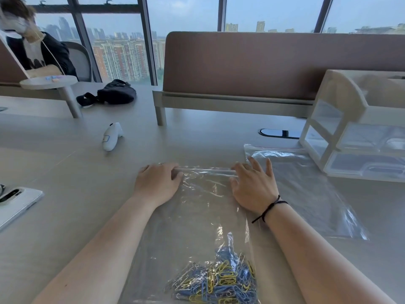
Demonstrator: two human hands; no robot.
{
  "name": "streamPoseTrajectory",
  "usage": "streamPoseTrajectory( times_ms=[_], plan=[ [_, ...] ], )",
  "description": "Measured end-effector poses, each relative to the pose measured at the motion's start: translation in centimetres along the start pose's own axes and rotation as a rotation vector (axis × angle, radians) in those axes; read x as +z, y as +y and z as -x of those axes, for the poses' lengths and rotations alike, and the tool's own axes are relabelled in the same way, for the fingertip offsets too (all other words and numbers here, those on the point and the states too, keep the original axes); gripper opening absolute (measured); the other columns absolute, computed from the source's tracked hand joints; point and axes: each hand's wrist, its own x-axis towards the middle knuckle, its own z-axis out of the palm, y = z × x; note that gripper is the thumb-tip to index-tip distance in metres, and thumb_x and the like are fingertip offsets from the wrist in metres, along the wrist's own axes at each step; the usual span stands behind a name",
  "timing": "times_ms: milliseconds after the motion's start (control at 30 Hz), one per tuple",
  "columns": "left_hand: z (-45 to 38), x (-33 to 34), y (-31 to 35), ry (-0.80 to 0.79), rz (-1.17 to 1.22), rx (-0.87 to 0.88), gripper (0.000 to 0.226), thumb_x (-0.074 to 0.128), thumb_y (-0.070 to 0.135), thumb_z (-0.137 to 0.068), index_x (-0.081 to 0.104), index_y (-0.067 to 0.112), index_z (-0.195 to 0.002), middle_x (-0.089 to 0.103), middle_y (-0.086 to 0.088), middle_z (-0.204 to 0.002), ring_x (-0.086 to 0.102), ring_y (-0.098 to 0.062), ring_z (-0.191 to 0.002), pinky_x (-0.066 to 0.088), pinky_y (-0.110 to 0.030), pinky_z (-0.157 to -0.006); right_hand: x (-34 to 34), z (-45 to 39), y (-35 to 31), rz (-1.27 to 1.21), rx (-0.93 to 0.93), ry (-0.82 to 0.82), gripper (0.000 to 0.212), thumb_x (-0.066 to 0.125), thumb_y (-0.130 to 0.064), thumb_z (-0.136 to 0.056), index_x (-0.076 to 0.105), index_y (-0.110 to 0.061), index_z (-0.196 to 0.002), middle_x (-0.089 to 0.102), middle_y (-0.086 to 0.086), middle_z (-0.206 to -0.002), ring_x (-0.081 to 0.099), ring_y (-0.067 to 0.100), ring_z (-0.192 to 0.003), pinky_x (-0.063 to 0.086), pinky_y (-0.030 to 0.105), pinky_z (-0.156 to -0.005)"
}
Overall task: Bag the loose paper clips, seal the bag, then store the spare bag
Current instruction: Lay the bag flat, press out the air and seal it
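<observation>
1. I am sitting at a pale grey desk (65, 172), working under flat daylight coming in from tall windows (186, 14) at the far side, with city towers showing beyond the glass.
2. A clear bag (197, 216) is lying flat in front of me, its zip strip at the far end, and blue and yellow paper clips (219, 281) are piling up inside its near end.
3. My left hand (156, 183) is pinching the left end of the zip strip, fingers curled round it.
4. My right hand (252, 185) is pinching the right end, thumb tucked under and the outer fingers spreading loosely.
5. The spare bag (306, 189) is lying flat just to the right, partly under my right hand.
6. A white drawer unit (350, 128) is standing at the far right, touching the spare bag's far corner.
7. A brown divider (263, 62) is running across the far side.
8. A white handheld device (111, 137) is resting far left of my hands, a black pouch (114, 93) beyond it, and a phone (15, 200) is lying at the left edge.
</observation>
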Motion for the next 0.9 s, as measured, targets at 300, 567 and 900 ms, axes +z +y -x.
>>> streamPoseTrajectory(
  times_ms=[300, 567, 900],
  plan=[
    [-0.4, 0.1, 0.2, 0.009, 0.096, 0.091, 0.037, 0.061, 0.032, -0.086, 0.063, 0.034, -0.123, 0.071, 0.012, -0.096, 0.059, -0.018, -0.109, 0.039, -0.037, -0.098, -0.1, 0.1, -0.8, -0.100, -0.112, 0.020, 0.047, 0.047, -0.041, -0.096, 0.046, -0.032, -0.142, 0.055, -0.005, -0.134, 0.039, 0.023, -0.134, 0.008, 0.048, -0.122],
    [0.3, -0.5, 0.9, -0.112, 0.135, 0.136, 0.064, 0.054, 0.037, -0.071, 0.048, 0.036, -0.135, 0.044, 0.001, -0.134, 0.034, -0.025, -0.129, 0.032, -0.042, -0.110, -0.3, 0.4, -1.2, -0.355, -0.215, 0.146, 0.037, 0.052, 0.001, -0.078, 0.068, -0.021, -0.103, 0.056, -0.001, -0.103, 0.060, 0.026, -0.089, 0.051, 0.040, -0.069],
    [-0.1, -0.6, 1.2, 0.121, 0.060, 0.245, 0.026, 0.062, 0.029, -0.077, 0.071, 0.035, -0.100, 0.070, 0.011, -0.085, 0.059, -0.020, -0.099, 0.030, -0.033, -0.100, -0.6, 0.5, -1.6, -0.572, -0.156, 0.435, 0.048, 0.054, 0.002, -0.080, 0.048, -0.031, -0.114, 0.066, -0.009, -0.093, 0.066, 0.017, -0.089, 0.052, 0.036, -0.073]
  ],
)
